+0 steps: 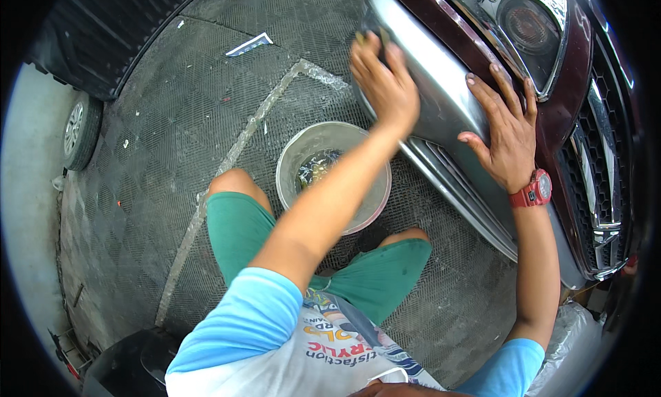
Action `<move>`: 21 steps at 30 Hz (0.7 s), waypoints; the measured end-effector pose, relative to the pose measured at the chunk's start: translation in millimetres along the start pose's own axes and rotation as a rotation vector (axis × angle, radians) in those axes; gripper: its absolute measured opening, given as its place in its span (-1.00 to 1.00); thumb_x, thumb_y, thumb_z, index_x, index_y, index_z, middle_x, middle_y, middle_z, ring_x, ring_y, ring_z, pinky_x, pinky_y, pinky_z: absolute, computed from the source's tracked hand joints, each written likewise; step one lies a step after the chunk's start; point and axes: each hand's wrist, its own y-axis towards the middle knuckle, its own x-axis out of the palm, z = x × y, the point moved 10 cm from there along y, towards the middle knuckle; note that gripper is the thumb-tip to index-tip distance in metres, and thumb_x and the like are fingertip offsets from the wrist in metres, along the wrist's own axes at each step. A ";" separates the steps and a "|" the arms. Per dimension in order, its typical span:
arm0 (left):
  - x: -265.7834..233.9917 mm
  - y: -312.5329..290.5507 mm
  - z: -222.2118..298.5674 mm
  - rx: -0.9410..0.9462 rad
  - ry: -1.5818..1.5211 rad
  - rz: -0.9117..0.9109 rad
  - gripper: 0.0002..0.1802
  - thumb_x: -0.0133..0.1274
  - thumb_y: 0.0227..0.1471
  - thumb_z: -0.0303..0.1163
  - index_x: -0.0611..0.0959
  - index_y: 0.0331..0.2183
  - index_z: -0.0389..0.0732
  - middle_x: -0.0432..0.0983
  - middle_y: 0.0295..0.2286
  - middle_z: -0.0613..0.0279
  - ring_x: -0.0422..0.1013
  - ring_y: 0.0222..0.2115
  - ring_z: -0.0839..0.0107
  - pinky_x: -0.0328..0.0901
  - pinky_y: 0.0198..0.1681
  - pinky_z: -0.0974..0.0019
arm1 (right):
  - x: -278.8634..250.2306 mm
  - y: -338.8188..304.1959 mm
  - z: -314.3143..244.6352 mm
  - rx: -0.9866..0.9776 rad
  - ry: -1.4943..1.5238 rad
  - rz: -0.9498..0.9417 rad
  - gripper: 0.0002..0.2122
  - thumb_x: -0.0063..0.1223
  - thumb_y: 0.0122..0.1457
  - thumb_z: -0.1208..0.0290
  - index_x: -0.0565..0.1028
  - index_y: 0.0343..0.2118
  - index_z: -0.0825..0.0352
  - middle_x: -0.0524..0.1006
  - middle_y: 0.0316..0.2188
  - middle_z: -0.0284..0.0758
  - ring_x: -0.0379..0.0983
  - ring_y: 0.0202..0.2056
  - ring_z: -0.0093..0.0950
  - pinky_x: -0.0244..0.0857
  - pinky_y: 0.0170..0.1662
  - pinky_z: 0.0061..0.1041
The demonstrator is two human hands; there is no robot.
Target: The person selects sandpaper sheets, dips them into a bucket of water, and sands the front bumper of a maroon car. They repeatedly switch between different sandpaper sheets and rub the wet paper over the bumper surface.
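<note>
At the far side, my left hand (387,84) presses against the silver-grey bumper (430,60) of a car. Its fingers are bent and a little blurred around a thin dark and yellowish piece, mostly hidden under them. My right hand (504,125), with a red watch (533,189) on the wrist, rests flat on the bumper's upper edge, fingers spread and holding nothing. Below my left forearm stands a round grey bucket (284,164) with shiny liquid at its bottom.
A headlight (530,22) and a black honeycomb grille (585,163) lie right of my hands. Black ribbed matting (227,115) covers the floor. A paper scrap (249,45) lies on it. At far left is a wheel (81,132); clear plastic wrapping (568,338) is lower right.
</note>
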 end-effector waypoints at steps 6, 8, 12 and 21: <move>-7.5 -47.4 23.3 0.011 0.091 0.072 -0.45 -0.08 0.52 -0.22 0.30 0.31 -0.39 0.31 0.22 -0.43 0.24 0.30 -0.31 0.01 0.40 -0.33 | 5.7 1.9 -3.1 0.000 -0.008 0.001 -0.21 -0.05 0.28 -0.43 0.40 0.42 0.03 0.54 0.34 -0.44 0.13 0.55 -0.37 -0.39 0.65 0.05; -6.6 -90.4 39.0 0.047 0.002 -0.051 -0.44 -0.05 0.51 -0.26 0.28 0.34 -0.36 0.21 0.29 -0.44 0.18 0.35 -0.35 -0.03 0.41 -0.38 | 2.8 -0.7 -0.3 0.001 -0.008 -0.007 -0.21 -0.04 0.28 -0.43 0.40 0.42 0.03 0.54 0.34 -0.44 0.13 0.55 -0.37 -0.38 0.65 0.05; -1.8 4.3 -5.8 -0.048 -0.024 -0.037 -0.58 -0.04 0.51 -0.25 0.40 0.20 -0.33 0.34 0.20 -0.32 0.28 0.24 -0.29 0.12 0.33 -0.26 | 0.8 1.4 -0.5 0.001 -0.013 0.000 -0.21 -0.04 0.28 -0.42 0.40 0.42 0.04 0.54 0.35 -0.44 0.13 0.55 -0.37 -0.38 0.65 0.06; -9.6 -85.0 41.5 0.095 -0.117 -0.115 -0.50 0.02 0.48 -0.26 0.37 0.30 -0.24 0.24 0.29 -0.39 0.16 0.35 -0.39 -0.02 0.38 -0.42 | 1.9 0.2 0.1 0.008 -0.011 -0.005 -0.21 -0.06 0.29 -0.43 0.41 0.42 0.04 0.55 0.34 -0.43 0.14 0.55 -0.37 -0.37 0.65 0.05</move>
